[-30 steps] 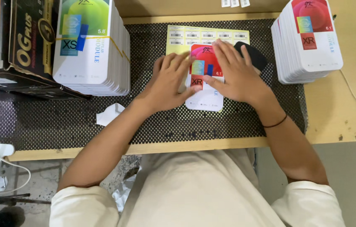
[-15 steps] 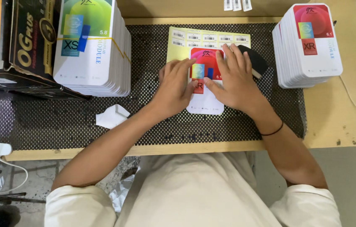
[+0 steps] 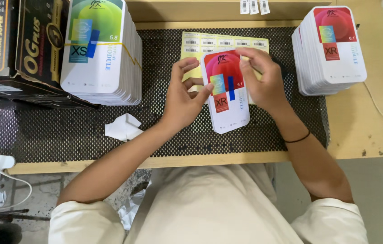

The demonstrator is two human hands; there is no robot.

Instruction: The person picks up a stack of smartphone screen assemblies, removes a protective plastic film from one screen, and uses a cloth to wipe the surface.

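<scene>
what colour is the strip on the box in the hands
Blue, a narrow upright strip on the box, in the head view.

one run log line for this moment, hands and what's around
left hand: steadies white box edge | right hand: fingertips on box top | under: yellow label sheet, black mesh mat

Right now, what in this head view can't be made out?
- Yellow label sheet: lower part hidden behind the white box and both hands.
- Right hand: fingertips' contact with the box's top edge is unclear.
- Left hand: palm faces away.
- Black carton: cut off by the left edge.
</scene>
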